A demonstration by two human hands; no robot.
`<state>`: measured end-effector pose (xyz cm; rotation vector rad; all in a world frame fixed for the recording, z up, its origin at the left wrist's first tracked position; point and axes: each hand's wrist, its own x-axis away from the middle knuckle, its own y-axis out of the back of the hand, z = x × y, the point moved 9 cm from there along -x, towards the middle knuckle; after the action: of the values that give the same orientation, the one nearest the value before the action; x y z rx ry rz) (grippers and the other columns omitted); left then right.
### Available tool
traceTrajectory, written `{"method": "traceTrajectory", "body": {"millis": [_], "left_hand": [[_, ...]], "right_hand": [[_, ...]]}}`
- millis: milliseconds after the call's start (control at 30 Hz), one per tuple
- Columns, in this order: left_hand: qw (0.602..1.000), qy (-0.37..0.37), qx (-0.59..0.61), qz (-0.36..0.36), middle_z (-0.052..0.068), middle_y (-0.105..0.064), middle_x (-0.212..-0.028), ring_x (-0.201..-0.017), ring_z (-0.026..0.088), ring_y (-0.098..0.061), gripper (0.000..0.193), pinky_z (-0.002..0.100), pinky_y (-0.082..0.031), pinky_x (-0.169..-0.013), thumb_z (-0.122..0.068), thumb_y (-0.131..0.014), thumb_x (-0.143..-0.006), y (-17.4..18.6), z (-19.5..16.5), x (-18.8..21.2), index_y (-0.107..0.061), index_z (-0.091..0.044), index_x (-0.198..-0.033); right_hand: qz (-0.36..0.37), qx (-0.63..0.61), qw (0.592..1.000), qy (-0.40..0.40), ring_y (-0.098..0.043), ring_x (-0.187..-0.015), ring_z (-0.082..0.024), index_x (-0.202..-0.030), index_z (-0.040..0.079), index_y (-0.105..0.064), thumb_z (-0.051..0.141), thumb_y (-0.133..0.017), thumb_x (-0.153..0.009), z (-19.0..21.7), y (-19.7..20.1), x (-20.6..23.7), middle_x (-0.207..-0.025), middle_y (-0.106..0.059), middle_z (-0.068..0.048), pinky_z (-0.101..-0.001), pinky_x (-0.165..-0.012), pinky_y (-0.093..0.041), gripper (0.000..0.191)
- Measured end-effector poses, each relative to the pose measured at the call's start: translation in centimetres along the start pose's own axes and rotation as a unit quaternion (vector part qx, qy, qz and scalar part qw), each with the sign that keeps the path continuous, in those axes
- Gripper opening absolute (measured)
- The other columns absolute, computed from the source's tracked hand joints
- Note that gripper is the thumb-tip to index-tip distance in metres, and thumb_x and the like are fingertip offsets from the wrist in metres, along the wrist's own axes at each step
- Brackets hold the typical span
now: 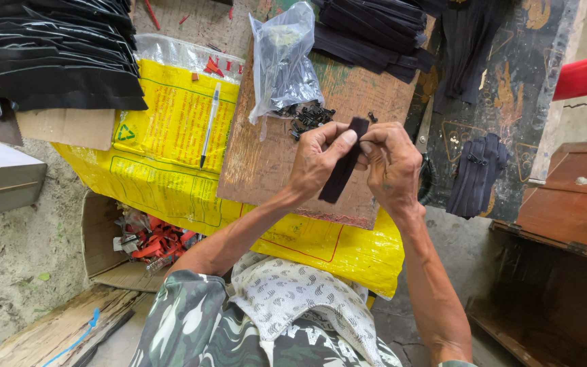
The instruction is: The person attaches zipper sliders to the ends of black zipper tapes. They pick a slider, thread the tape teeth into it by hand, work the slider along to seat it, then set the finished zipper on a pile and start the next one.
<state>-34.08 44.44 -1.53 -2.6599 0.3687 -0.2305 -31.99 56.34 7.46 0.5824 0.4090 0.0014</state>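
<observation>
Over board, hands pinch zipper strip.

pen on sack, bag on board

Both forearms reached forward from the lap and met over the middle. The left hand was curled, thumb and fingers pinched together near the top. The right hand faced it, knuckles up, fingertips pressed close against the left's. Wrists were slightly bent inward.
</observation>
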Motion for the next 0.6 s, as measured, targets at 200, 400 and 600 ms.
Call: {"method": "traceTrajectory", "body": {"millis": [200, 400, 600], "left_hand": [[0.999, -0.016, 0.007, 0.042, 0.013, -0.073, -0.11, -0.096, 0.016, -0.073, 0.034, 0.032, -0.066, -0.09, 0.005, -0.063, -0.099, -0.7, -0.3, 0.1, -0.061, 0.008, -0.133], [0.999, -0.02, 0.005, 0.041, 0.013, -0.072, -0.112, -0.097, 0.015, -0.072, 0.038, 0.032, -0.064, -0.09, 0.006, -0.062, -0.099, -0.8, 0.5, 0.9, -0.059, 0.008, -0.137], [0.999, -0.015, 0.026, 0.042, 0.014, -0.074, -0.11, -0.097, 0.017, -0.074, 0.034, 0.033, -0.066, -0.089, -0.002, -0.064, -0.099, 0.4, -0.8, 0.8, -0.061, 0.007, -0.132]], "right_hand": [[-0.055, 0.014, 0.998, 0.018, -0.068, -0.086, -0.02, -0.102, 0.0, -0.062, -0.007, -0.069, -0.101, -0.5, 0.5, 0.2, -0.097, -0.066, -0.011, -0.031, -0.075, -0.055, 0.01], [-0.102, -0.03, 0.992, -0.064, -0.064, -0.078, -0.01, -0.105, 0.0, -0.061, -0.004, -0.067, -0.105, -3.1, -0.3, 1.2, -0.09, -0.063, -0.006, -0.0252, -0.069, -0.054, 0.008], [-0.072, -0.018, 0.996, -0.049, -0.063, -0.075, -0.011, -0.105, 0.0, -0.063, -0.004, -0.068, -0.104, -1.8, -1.1, 0.4, -0.088, -0.062, -0.006, -0.0253, -0.067, -0.053, 0.007]]}}
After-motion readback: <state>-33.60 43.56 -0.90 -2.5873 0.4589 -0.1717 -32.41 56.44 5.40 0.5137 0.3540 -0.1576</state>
